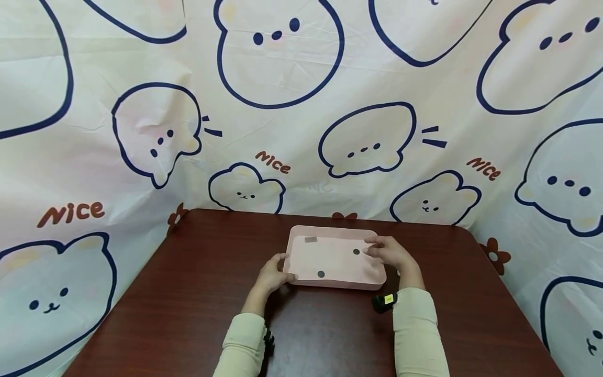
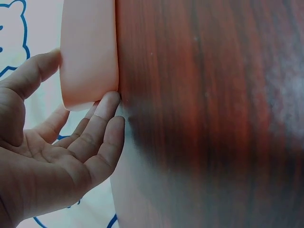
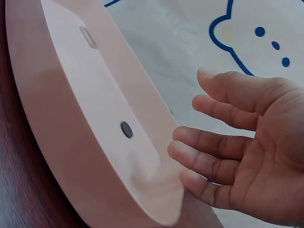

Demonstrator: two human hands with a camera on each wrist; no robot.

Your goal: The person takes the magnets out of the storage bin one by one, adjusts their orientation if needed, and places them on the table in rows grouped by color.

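A shallow pale pink tray [image 1: 336,264] with rounded corners lies on the table. Inside it are a dark round disc [image 1: 321,274] near the front wall, another dark disc [image 1: 356,252] to the right, and a small grey rectangular piece [image 1: 311,240] at the back left. My left hand [image 1: 273,272] holds the tray's left end; the left wrist view shows the thumb at one edge and fingertips at the other. Over the tray's right end is my right hand [image 1: 391,251], fingers loosely bent and apart, nothing between them. In the right wrist view its fingertips are close to the rim.
The brown wood-grain table [image 1: 325,330] has its far edge just behind the tray. A white cloth [image 1: 282,131] printed with blue bear outlines hangs behind and at both sides. Dark wrist cameras sit on both wrists, the right one [image 1: 384,302] near the tray's front right corner.
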